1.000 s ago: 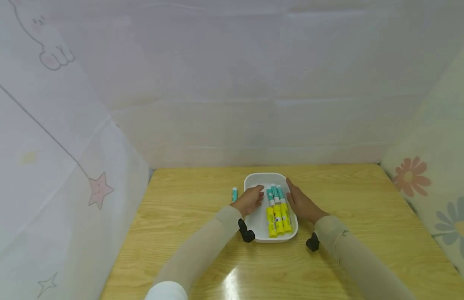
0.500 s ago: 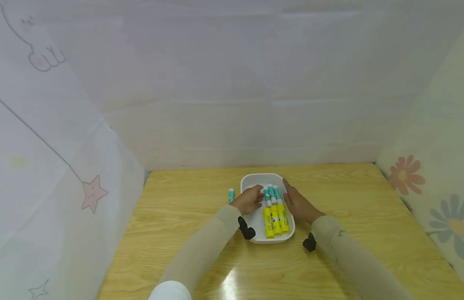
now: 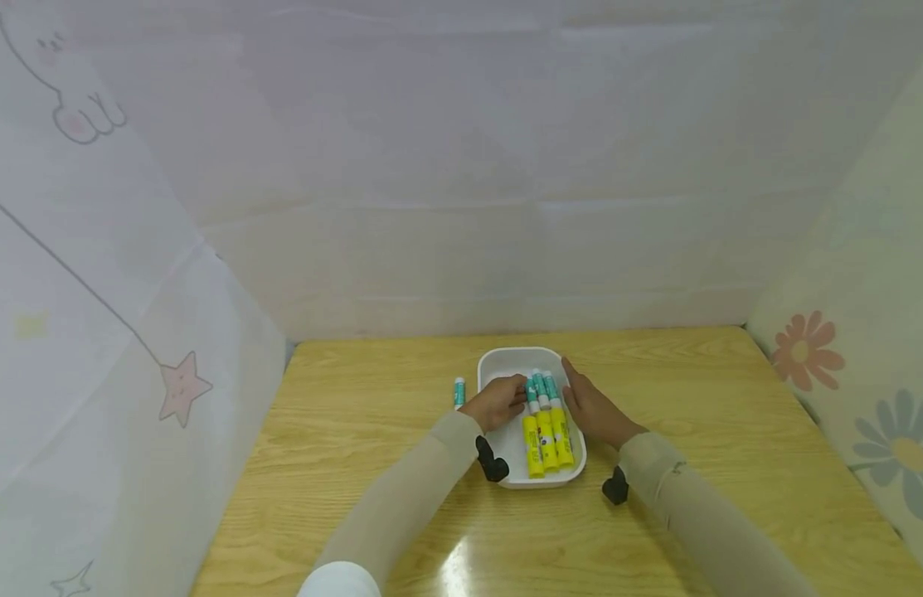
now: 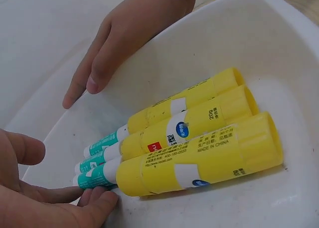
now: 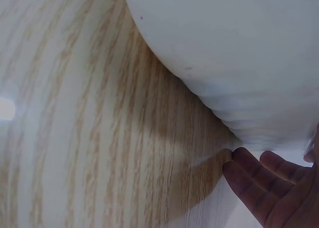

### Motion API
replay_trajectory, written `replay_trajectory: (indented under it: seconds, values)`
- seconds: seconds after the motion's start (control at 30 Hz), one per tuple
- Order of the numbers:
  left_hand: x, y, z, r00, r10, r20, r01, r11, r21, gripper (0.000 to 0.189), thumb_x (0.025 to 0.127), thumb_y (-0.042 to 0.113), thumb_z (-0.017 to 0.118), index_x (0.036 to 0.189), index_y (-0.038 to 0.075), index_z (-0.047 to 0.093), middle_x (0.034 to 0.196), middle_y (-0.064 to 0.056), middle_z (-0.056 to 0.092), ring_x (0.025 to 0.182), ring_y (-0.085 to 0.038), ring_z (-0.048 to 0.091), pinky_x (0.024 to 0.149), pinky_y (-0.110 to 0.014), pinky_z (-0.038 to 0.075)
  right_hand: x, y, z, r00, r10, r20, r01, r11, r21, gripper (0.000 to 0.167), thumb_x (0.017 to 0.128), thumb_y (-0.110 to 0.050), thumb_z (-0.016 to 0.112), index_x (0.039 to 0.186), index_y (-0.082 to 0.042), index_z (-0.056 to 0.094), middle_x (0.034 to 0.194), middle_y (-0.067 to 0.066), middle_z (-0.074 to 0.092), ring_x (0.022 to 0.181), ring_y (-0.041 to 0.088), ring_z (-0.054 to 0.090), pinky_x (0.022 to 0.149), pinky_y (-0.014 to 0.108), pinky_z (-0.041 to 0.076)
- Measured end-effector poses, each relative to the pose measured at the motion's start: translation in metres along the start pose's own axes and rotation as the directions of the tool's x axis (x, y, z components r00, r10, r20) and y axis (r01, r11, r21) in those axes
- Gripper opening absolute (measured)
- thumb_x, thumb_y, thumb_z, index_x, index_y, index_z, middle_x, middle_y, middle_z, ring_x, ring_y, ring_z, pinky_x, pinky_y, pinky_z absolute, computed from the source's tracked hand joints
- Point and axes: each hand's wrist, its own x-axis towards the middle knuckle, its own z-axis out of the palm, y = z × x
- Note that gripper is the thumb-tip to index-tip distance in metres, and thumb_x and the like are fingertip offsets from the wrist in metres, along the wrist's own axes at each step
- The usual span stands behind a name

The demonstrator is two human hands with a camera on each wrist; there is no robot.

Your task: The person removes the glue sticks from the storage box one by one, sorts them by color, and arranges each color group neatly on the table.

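A white plastic tray (image 3: 512, 454) stands on the table with a row of three yellow glue sticks (image 4: 199, 158) inside it. Beyond them lie three smaller teal glue sticks (image 4: 94, 163) with white ends, end to end with the yellow ones. My left hand (image 3: 497, 402) reaches in over the tray's left side. Its fingertips (image 4: 102, 203) touch the nearest teal stick, while the thumb stays apart. Against the tray's right wall rests my right hand (image 3: 599, 410), fingers extended along the outside and thumb at the rim.
Another teal glue stick (image 3: 459, 392) lies on the wooden table (image 3: 357, 431), just left of the tray and partly behind my left hand. Pale printed sheets (image 3: 461, 249) stand along the back and both sides of the table.
My left hand's fingers have moved slightly right, up to the teal glue sticks. The right hand stays at the tray's wall. The whole head view has shifted a little.
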Motion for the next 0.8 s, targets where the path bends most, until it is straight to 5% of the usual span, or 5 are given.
replay_trajectory:
  seconds: [0.2,0.3,0.43,0.53,0.8]
  values:
    - [0.003,-0.002,0.000,0.999,0.043,0.018,-0.044,0.994,0.103,0.042,0.103,0.016,0.041,0.139,-0.007,0.041,0.131,-0.018,0.050,0.123,-0.028,0.049,0.105,-0.038,0.043,0.000,-0.001,0.000,1.000,-0.010,-0.009,0.010,1.000,0.010,0.061,0.107,-0.022,0.034,0.157,-0.008,0.001,0.154,0.025,0.025,0.141,0.041,0.027,0.114,0.056,0.022]
    - [0.008,-0.007,-0.002,0.996,0.089,-0.001,-0.086,0.963,0.255,0.038,0.102,0.015,0.045,0.136,-0.004,0.048,0.131,-0.016,0.054,0.115,-0.023,0.054,0.098,-0.034,0.049,0.001,-0.002,0.001,1.000,0.005,-0.001,-0.005,1.000,0.010,0.061,0.108,-0.023,0.034,0.157,-0.009,0.000,0.155,0.025,0.024,0.141,0.040,0.026,0.114,0.055,0.022]
    - [0.014,-0.014,-0.003,0.989,0.131,-0.061,-0.104,0.938,0.332,0.043,0.099,0.015,0.054,0.139,-0.001,0.049,0.133,-0.015,0.055,0.107,-0.019,0.057,0.092,-0.032,0.053,0.001,-0.003,0.002,1.000,0.003,0.002,-0.003,1.000,0.014,0.061,0.108,-0.022,0.034,0.156,-0.007,0.000,0.154,0.026,0.025,0.141,0.040,0.026,0.114,0.055,0.022]
    - [0.015,-0.017,-0.001,0.985,0.138,-0.105,-0.104,0.954,0.281,0.050,0.097,0.015,0.058,0.142,-0.001,0.045,0.129,-0.015,0.057,0.105,-0.019,0.060,0.092,-0.033,0.053,0.001,-0.003,0.003,1.000,0.002,-0.003,-0.002,1.000,0.002,0.061,0.108,-0.022,0.033,0.157,-0.008,0.000,0.154,0.025,0.024,0.141,0.040,0.026,0.115,0.055,0.022]
    - [0.009,-0.014,0.002,0.978,0.155,-0.136,-0.093,0.919,0.383,0.051,0.092,0.018,0.067,0.137,0.003,0.050,0.116,-0.007,0.062,0.100,-0.018,0.060,0.097,-0.040,0.048,0.000,-0.003,0.001,1.000,0.012,-0.001,-0.012,1.000,-0.025,0.062,0.107,-0.023,0.034,0.157,-0.009,-0.001,0.157,0.024,0.020,0.142,0.040,0.024,0.115,0.055,0.021]
